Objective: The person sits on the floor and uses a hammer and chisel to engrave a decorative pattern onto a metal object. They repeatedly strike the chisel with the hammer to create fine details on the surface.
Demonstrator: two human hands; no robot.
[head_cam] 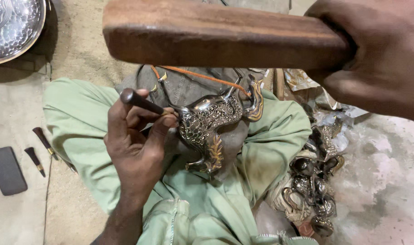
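My left hand (136,140) grips a dark-handled chisel (141,102), its tip set against a shiny engraved metal animal figure (209,122) with golden trim. The figure rests on my lap, on pale green cloth (266,145). My right hand (379,59) holds a thick brown wooden block (216,34) raised close to the camera, above the figure and chisel. An orange cord (202,77) runs across behind the figure.
A heap of similar shiny metal pieces (313,181) lies at the right on crumpled paper. Two small dark-handled tools (41,149) and a dark flat stone (6,170) lie on the floor at left. An embossed metal plate (14,25) sits top left.
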